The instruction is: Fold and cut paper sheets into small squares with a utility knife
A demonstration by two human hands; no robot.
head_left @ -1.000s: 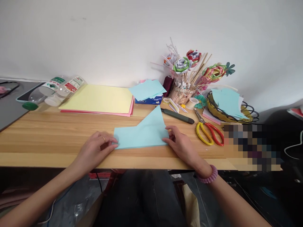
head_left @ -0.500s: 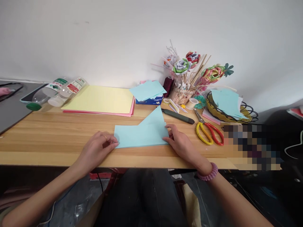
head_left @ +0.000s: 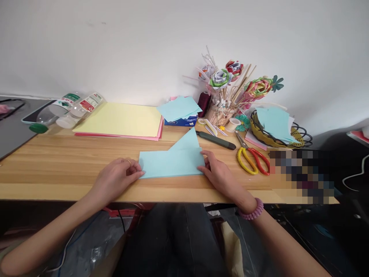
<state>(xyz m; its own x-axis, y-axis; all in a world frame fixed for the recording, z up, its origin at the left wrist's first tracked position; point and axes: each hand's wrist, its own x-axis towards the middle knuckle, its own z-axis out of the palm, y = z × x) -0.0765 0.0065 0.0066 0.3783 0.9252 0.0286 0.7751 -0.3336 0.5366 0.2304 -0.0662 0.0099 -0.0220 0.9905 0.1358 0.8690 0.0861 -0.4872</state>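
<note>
A light blue sheet of paper [head_left: 171, 163] lies folded on the wooden table, its long folded edge toward me and a pointed flap sticking up at the back right. At its left end, my left hand [head_left: 118, 177] pinches the lower corner between thumb and fingers. My right hand [head_left: 216, 171] grips the right end, thumb near the lower corner and index finger higher on the side edge. Just behind the paper lies a dark green craft knife [head_left: 216, 140]. Scissors [head_left: 253, 156] with one yellow and one red handle rest to the right of it.
Stacked yellow and pink paper [head_left: 121, 120] lies back left beside two plastic bottles [head_left: 63, 109]. Blue sheets [head_left: 180, 108] top a small box [head_left: 181, 122]. Paper flowers [head_left: 220, 79] stand in a holder. A basket [head_left: 256, 132] holds more blue paper. The table's front edge [head_left: 173, 198] is close.
The whole view has shifted slightly. Both hands keep their hold at the ends of the blue paper, which looks almost the same.
</note>
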